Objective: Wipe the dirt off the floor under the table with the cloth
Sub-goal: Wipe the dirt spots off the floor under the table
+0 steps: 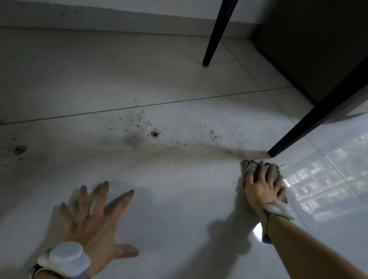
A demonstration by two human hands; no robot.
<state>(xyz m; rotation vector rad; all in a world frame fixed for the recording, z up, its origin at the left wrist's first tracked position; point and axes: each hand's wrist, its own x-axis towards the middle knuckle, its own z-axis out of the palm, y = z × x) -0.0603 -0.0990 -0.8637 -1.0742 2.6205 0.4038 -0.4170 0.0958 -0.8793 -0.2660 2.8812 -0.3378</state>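
Observation:
Dark specks and smudges of dirt (pixel 149 130) spread across the white tiled floor (pixel 178 213) under the table, with a curved smear running right toward the near table leg. My right hand (pixel 262 187) presses a crumpled grey cloth (pixel 279 206) flat on the floor just below that leg's foot. My left hand (pixel 93 217) rests flat on the tiles with fingers spread, holding nothing, well to the left of the cloth and below the dirt.
Two slanted black table legs (pixel 220 16) (pixel 324 111) come down at the right. A dark cabinet side (pixel 328 17) stands at the far right. A wall with a skirting edge (pixel 86 26) runs along the back. More dirt spots (pixel 19 150) lie at the left.

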